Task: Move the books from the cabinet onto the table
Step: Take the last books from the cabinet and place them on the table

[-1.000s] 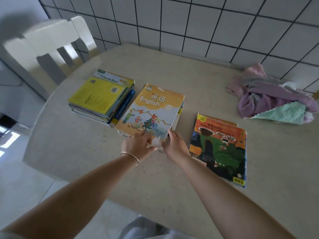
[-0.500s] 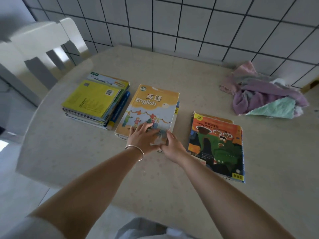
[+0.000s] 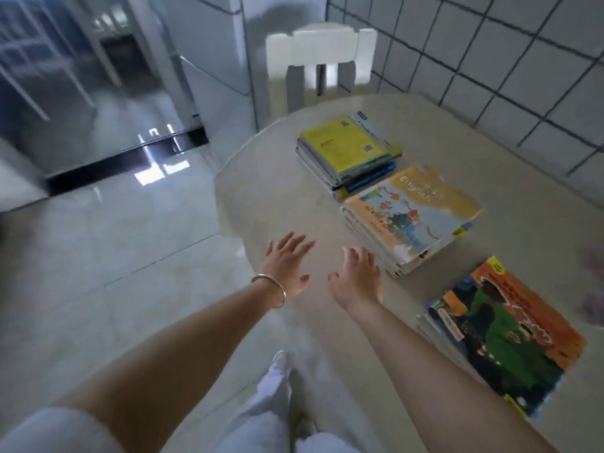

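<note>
Three book piles lie on the beige table [image 3: 281,191]. A stack topped by a yellow book [image 3: 346,148] is farthest. The middle pile carries an orange "English" textbook [image 3: 411,214]. Nearest on the right lies an orange-and-green picture book [image 3: 503,335] on thin books. My left hand [image 3: 287,266], wearing a bangle, hovers over the table's near edge with fingers spread and holds nothing. Beside it my right hand [image 3: 358,277] is also spread and empty, just left of the English pile and apart from it. No cabinet shows.
A white chair [image 3: 320,60] stands at the table's far end against the grey tiled wall [image 3: 490,60]. Glossy floor [image 3: 114,240] spreads to the left toward a doorway with a dark threshold [image 3: 127,161]. My white-trousered legs show below.
Both hands have come off the English textbook and drawn back to the left with fingers spread. The view has swung left, bringing floor and doorway into sight.
</note>
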